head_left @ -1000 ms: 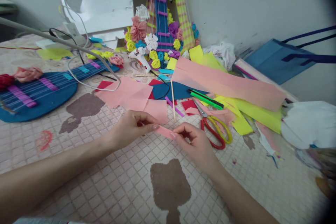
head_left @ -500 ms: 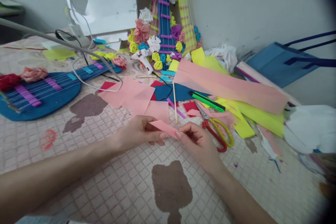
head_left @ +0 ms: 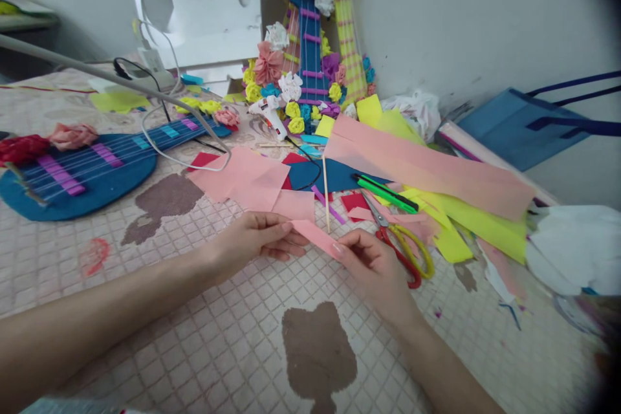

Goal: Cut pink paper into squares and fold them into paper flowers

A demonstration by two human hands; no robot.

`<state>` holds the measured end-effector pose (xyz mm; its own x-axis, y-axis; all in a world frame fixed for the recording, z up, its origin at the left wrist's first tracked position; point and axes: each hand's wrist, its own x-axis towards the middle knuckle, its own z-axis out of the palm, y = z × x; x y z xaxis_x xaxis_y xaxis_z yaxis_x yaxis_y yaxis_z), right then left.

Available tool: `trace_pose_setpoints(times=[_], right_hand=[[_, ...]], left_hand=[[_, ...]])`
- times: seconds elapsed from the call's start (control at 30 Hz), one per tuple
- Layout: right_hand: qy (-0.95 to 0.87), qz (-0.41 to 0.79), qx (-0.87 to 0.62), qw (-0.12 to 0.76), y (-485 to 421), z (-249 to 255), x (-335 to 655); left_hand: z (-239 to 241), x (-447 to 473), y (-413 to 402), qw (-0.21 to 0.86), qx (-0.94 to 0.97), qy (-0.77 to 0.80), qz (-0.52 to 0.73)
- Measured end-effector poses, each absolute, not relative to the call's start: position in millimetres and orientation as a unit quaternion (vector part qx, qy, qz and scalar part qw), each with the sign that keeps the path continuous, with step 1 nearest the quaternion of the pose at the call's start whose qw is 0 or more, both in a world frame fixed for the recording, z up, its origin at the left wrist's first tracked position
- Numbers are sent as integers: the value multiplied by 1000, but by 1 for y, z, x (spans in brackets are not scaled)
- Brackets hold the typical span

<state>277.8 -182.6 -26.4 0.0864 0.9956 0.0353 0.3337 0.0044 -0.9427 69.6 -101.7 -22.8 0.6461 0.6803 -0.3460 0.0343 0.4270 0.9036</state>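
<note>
Between my two hands is a narrow folded strip of pink paper (head_left: pixel 316 237), slanting down to the right. My left hand (head_left: pixel 259 236) pinches its left end between thumb and fingers. The right end is gripped by my right hand (head_left: pixel 372 265), thumb on top. Just beyond the strip lies a thin wooden stick (head_left: pixel 326 194). Pink paper squares (head_left: pixel 247 174) are spread beyond my left hand. Scissors (head_left: pixel 400 246) with red and yellow handles lie beside my right hand, and a green utility knife (head_left: pixel 385 193) is behind them.
A blue paper guitar (head_left: pixel 82 174) with paper roses lies at left. A white glue gun (head_left: pixel 272 118) rests near decorated guitars (head_left: pixel 313 45) leaning at the back. Long pink crepe paper (head_left: pixel 427 165) covers yellow sheets (head_left: pixel 490 226) at right. A pale cable (head_left: pixel 97 68) arches across the left.
My left thumb has slid back toward the strip's left end, so more of the pink strip shows. The whole view has shifted slightly.
</note>
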Motion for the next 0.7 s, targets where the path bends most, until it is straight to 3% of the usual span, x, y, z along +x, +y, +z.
trace_pose_setpoints(times=[0.1, 0.27, 0.7], right_hand=[[-562, 389, -594, 424, -183, -26, 278], [-588, 420, -582, 374, -185, -23, 270], [-576, 432, -599, 351, -186, -22, 259]], left_hand=[[-16, 70, -99, 694, 550, 391, 252], [-9, 74, -102, 588, 703, 342, 206], [-15, 77, -113, 504, 760, 352, 209]])
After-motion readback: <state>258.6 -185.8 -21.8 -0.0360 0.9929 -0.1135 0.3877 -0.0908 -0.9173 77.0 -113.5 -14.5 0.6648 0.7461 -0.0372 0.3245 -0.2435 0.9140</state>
